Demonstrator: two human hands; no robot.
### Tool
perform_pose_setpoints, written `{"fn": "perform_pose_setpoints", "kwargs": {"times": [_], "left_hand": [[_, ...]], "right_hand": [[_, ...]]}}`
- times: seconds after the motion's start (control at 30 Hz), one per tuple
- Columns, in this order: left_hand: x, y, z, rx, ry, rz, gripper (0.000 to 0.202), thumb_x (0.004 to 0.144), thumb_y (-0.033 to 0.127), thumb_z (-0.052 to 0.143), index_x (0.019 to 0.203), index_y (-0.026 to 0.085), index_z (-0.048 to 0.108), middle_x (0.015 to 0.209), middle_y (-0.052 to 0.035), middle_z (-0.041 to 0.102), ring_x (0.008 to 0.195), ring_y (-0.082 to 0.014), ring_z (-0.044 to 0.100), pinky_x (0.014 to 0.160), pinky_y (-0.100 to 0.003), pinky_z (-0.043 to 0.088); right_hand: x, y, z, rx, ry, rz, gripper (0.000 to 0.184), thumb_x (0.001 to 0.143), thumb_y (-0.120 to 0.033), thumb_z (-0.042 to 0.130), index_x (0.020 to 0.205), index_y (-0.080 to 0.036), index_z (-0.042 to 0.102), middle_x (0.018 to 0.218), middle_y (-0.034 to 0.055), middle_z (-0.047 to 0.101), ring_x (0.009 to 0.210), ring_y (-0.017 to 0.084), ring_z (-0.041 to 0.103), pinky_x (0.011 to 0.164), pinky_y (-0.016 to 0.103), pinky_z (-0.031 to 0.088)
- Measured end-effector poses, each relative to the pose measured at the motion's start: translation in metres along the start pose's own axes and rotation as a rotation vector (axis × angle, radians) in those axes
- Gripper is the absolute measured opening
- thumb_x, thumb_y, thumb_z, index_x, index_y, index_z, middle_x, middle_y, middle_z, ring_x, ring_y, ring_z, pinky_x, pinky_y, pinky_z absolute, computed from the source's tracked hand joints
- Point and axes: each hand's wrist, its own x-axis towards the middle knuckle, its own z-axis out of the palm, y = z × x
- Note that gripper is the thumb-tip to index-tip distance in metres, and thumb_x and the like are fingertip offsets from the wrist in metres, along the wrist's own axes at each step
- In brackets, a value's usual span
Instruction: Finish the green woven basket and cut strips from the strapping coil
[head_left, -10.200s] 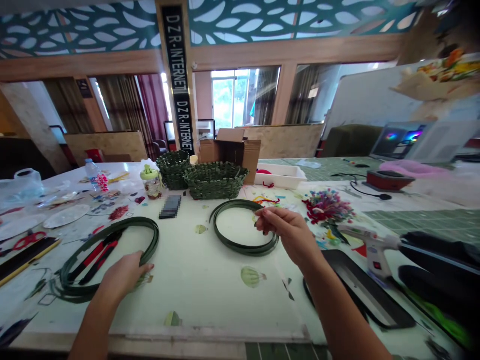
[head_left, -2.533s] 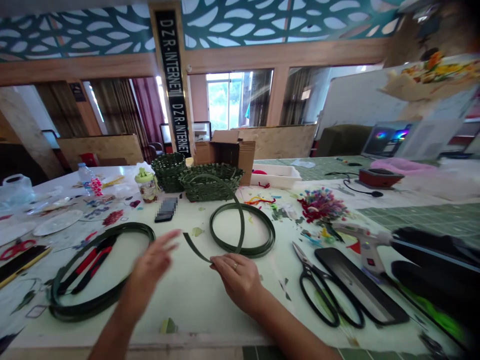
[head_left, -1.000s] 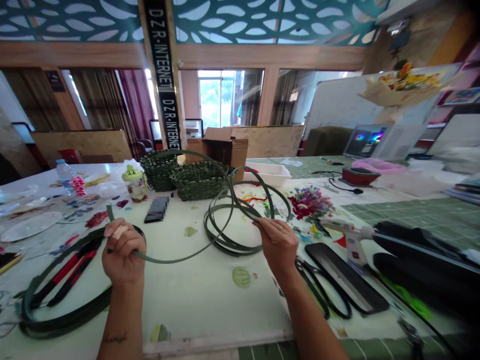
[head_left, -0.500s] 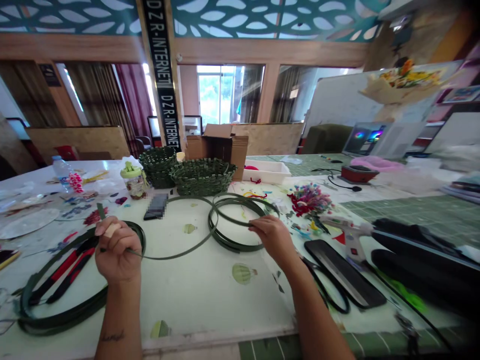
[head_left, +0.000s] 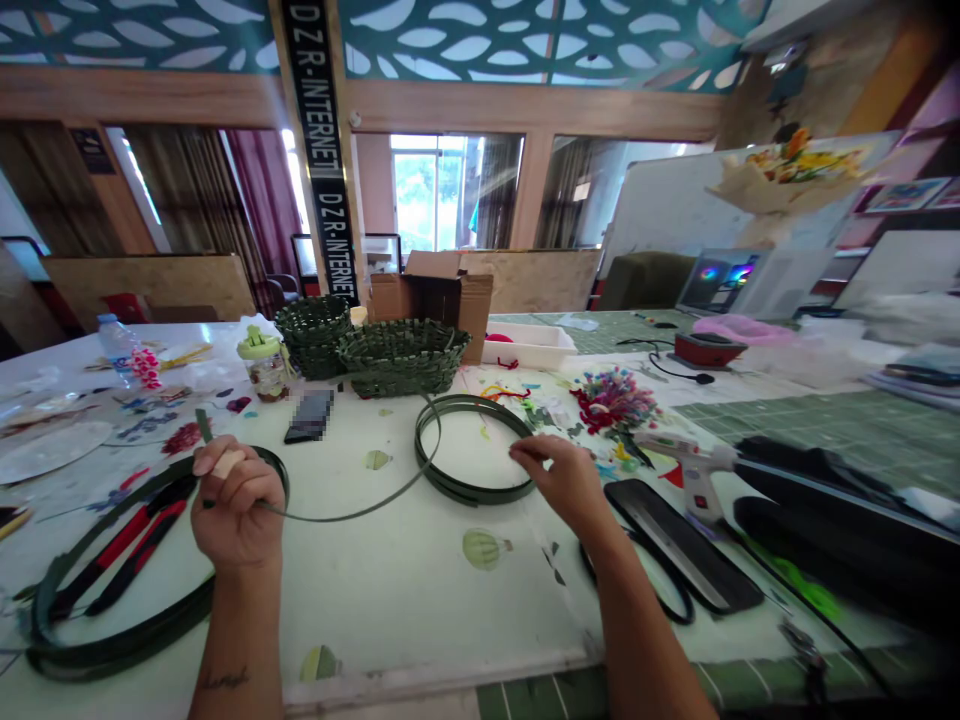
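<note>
Room: a craft workshop with wood-framed windows and a patterned teal panel overhead, seen above a long, cluttered white work table (head_left: 405, 610).

Left hand (head_left: 229, 505): closed in a fist around a dark green strap (head_left: 345, 512), with one cut end poking up past the fingers.

Right hand (head_left: 566, 480): half open, fingers loosely curled at the right rim of a coiled green strap (head_left: 469, 492); whether they touch it, I cannot tell.

Strap: runs from the left fist across open table, then bends up past the coil toward a woven green basket (head_left: 397, 358).

Left edge: a second green coil (head_left: 112, 645) lies around red-handled cutters (head_left: 127, 530), just under the left hand and near the table's corner.

Right edge: a black tray (head_left: 682, 545) and a glue gun (head_left: 694, 478) lie beyond the right hand.

Open space: bare tabletop between the forearms, running down to the near table edge (head_left: 442, 685).
</note>
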Motion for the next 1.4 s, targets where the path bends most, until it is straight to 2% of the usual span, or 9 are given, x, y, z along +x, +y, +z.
{"fn": "perform_pose_setpoints", "kwargs": {"times": [0.1, 0.2, 0.4, 0.67, 0.93, 1.03, 1.17, 1.27, 1.4], "left_hand": [[-0.002, -0.001, 0.000, 0.127, 0.010, 0.041, 0.016, 0.084, 0.010, 0.047, 0.072, 0.019, 0.044, 0.048, 0.0098, 0.040, 0.034, -0.0008, 0.035, 0.028, -0.005, 0.023], [-0.003, -0.002, -0.001, 0.264, 0.001, 0.076, 0.015, 0.089, 0.012, 0.042, 0.075, 0.019, 0.046, 0.051, 0.0093, 0.046, 0.038, -0.0009, 0.040, 0.031, -0.005, 0.027], [0.001, -0.002, -0.004, 0.078, -0.074, -0.050, 0.016, 0.087, 0.016, 0.046, 0.072, 0.019, 0.043, 0.050, 0.0095, 0.040, 0.035, -0.0012, 0.032, 0.029, -0.007, 0.023], [0.003, 0.000, -0.007, -0.114, -0.096, -0.156, 0.016, 0.083, 0.015, 0.048, 0.069, 0.019, 0.041, 0.051, 0.0090, 0.032, 0.037, -0.0026, 0.026, 0.029, -0.010, 0.018], [0.003, -0.002, -0.008, -0.004, -0.046, -0.109, 0.015, 0.087, 0.015, 0.044, 0.072, 0.019, 0.041, 0.048, 0.0093, 0.033, 0.035, -0.0023, 0.028, 0.028, -0.009, 0.018], [0.001, -0.003, -0.008, 0.025, -0.023, -0.066, 0.015, 0.087, 0.015, 0.044, 0.073, 0.019, 0.041, 0.049, 0.0092, 0.035, 0.035, -0.0017, 0.029, 0.027, -0.009, 0.018], [-0.002, -0.010, -0.007, 0.169, -0.050, -0.192, 0.016, 0.084, 0.015, 0.050, 0.071, 0.019, 0.041, 0.050, 0.0086, 0.035, 0.036, -0.0025, 0.029, 0.029, -0.012, 0.018], [-0.001, -0.019, -0.004, 0.417, 0.003, -0.314, 0.016, 0.084, 0.017, 0.052, 0.070, 0.017, 0.045, 0.052, 0.0068, 0.035, 0.039, -0.0037, 0.030, 0.033, -0.014, 0.022], [0.002, -0.032, -0.005, 0.697, 0.027, -0.233, 0.013, 0.081, 0.023, 0.059, 0.073, 0.014, 0.054, 0.055, 0.0054, 0.038, 0.044, -0.0038, 0.030, 0.038, -0.015, 0.024]], "right_hand": [[-0.012, -0.028, 0.010, -0.105, -0.267, -0.234, 0.010, 0.082, -0.021, 0.058, 0.079, -0.019, 0.067, 0.082, 0.0048, 0.067, 0.082, 0.019, 0.059, 0.073, 0.027, 0.042], [-0.018, -0.054, 0.027, -0.296, -0.369, -0.373, 0.010, 0.081, -0.021, 0.060, 0.089, -0.016, 0.063, 0.094, 0.0090, 0.064, 0.090, 0.023, 0.056, 0.076, 0.032, 0.040], [-0.007, -0.053, 0.049, -0.403, -0.451, -0.292, 0.027, 0.085, -0.018, 0.053, 0.111, -0.014, 0.052, 0.091, 0.0116, 0.063, 0.085, 0.024, 0.058, 0.071, 0.031, 0.040], [0.003, -0.044, 0.066, -0.345, -0.455, -0.162, 0.009, 0.083, -0.021, 0.057, 0.089, -0.014, 0.057, 0.087, 0.0104, 0.066, 0.081, 0.022, 0.062, 0.064, 0.026, 0.039], [0.016, -0.036, 0.019, -0.237, -0.196, -0.024, 0.013, 0.090, -0.023, 0.042, 0.093, -0.017, 0.053, 0.091, 0.0096, 0.064, 0.087, 0.021, 0.059, 0.069, 0.027, 0.039], [0.026, -0.026, -0.007, 0.081, -0.111, 0.049, 0.012, 0.088, -0.026, 0.041, 0.089, -0.018, 0.050, 0.081, 0.0054, 0.062, 0.075, 0.019, 0.062, 0.066, 0.027, 0.043], [0.034, -0.020, -0.040, 0.460, -0.200, 0.032, 0.021, 0.085, -0.038, 0.044, 0.080, -0.019, 0.048, 0.063, -0.0021, 0.054, 0.053, 0.013, 0.056, 0.048, 0.022, 0.041], [0.043, -0.024, -0.063, 0.472, -0.306, -0.014, 0.029, 0.082, -0.045, 0.048, 0.071, -0.018, 0.048, 0.056, -0.0049, 0.046, 0.047, 0.010, 0.050, 0.042, 0.020, 0.037], [0.069, -0.038, -0.090, 0.413, -0.501, -0.075, 0.030, 0.077, -0.045, 0.057, 0.072, -0.015, 0.056, 0.054, -0.0057, 0.046, 0.042, 0.007, 0.045, 0.040, 0.018, 0.033]]}}
